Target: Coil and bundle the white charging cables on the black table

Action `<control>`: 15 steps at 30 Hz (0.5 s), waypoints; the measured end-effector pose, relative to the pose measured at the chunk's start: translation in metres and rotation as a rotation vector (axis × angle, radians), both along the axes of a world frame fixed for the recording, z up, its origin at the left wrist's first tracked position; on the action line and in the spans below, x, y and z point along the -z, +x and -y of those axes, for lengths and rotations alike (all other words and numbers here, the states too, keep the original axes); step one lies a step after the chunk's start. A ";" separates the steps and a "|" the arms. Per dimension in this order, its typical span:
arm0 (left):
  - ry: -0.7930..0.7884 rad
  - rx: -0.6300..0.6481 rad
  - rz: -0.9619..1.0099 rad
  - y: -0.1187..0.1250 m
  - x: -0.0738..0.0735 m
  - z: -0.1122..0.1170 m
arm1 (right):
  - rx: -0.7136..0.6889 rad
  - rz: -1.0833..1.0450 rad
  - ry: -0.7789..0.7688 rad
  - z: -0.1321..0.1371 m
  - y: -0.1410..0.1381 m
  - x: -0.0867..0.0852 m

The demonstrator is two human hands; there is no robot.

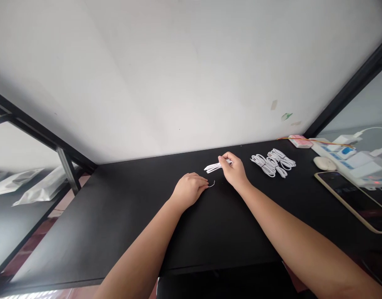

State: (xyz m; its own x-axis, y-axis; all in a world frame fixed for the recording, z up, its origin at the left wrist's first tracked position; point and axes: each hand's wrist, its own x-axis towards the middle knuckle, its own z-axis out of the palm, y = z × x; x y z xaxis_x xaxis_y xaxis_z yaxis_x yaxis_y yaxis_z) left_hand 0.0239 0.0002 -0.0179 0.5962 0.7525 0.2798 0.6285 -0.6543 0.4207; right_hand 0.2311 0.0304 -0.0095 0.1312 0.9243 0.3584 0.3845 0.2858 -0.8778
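My right hand (233, 169) is closed around a folded bundle of white cable (212, 167), whose looped end sticks out to the left of the thumb. Just left of it, low over the black tabletop, my left hand (190, 189) has its thumb and fingers pinched on a thin whitish tie (212, 184). The tie's free end curves up to the right, apart from the cable bundle. To the right of my right hand lie coiled white cables (273, 164), bound round their middles.
A phone (354, 199) lies at the right, beside a white rounded object (324, 163) and a power strip (362, 166) with plugged-in chargers. A pink-topped box (300, 141) sits by the wall (178, 83). Left, beyond a black frame (68, 170), are clear plastic bags (43, 189).
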 end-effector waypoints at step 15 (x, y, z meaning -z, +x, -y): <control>-0.062 -0.038 0.045 0.009 -0.002 0.006 | -0.017 0.009 -0.007 -0.001 -0.001 0.002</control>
